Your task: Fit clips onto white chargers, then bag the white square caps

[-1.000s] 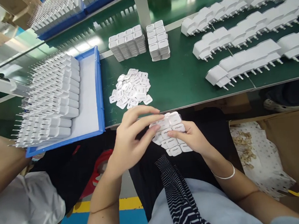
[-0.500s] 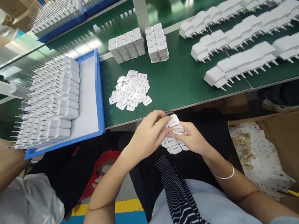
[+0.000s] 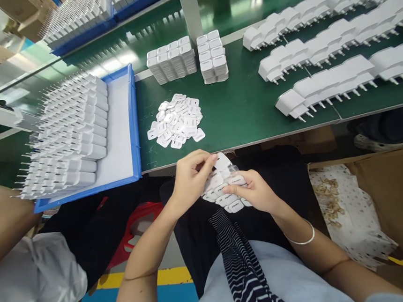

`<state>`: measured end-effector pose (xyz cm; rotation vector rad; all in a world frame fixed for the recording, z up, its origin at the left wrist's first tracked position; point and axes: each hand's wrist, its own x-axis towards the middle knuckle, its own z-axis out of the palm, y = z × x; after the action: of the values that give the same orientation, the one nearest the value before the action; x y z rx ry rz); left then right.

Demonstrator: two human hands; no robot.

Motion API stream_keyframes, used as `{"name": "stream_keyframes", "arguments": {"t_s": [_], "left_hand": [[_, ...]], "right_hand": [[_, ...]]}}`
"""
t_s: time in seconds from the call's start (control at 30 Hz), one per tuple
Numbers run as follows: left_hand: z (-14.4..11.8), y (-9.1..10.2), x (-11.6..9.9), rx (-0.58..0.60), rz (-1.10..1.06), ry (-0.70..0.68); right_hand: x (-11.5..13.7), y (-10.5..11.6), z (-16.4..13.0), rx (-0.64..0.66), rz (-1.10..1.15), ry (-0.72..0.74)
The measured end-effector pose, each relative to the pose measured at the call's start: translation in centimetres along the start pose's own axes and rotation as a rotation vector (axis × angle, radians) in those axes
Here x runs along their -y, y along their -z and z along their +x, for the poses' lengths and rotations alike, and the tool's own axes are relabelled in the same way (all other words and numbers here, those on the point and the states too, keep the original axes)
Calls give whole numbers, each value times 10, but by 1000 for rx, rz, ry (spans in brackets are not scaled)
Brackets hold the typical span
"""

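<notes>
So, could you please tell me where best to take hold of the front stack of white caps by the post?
Probably grip the front stack of white caps by its two upright side faces, coming from above and the near edge. It is a tall loose column, its left side crowded by the neighbouring block.

Green bench (image 3: 247, 109): blue tray (image 3: 134, 128) at the left end, overhanging the near edge, packed with rows of white plug adapters (image 3: 66, 134). Loose pile of small white covers (image 3: 176, 121) near the near edge, mid-bench. Two blocks of stacked white housings (image 3: 186, 60) further back by the white post (image 3: 191, 8). Right side: three long rows of white chargers (image 3: 333, 41), prongs facing the near edge.
</notes>
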<state>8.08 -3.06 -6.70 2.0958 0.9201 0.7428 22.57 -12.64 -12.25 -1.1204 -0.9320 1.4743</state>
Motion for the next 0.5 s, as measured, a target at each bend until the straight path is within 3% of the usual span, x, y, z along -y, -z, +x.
{"name": "stream_keyframes", "arguments": {"t_s": [0.1, 0.23, 0.3, 0.4, 0.5], "left_hand": [[-4, -4, 4, -213, 233, -222], [-5, -1, 11, -275, 403, -430], [-1, 8, 16, -331, 451, -436], [6, 28, 24, -515, 528, -401], [18, 42, 35, -531, 677, -427]], "right_hand": [[1, -3, 1, -20, 24, -19], [1, -5, 2, -3, 40, -13], [1, -4, 1, 5, 35, -14], [0, -2, -1, -22, 56, -36], [0, -1, 0, -91, 123, -72]]}}
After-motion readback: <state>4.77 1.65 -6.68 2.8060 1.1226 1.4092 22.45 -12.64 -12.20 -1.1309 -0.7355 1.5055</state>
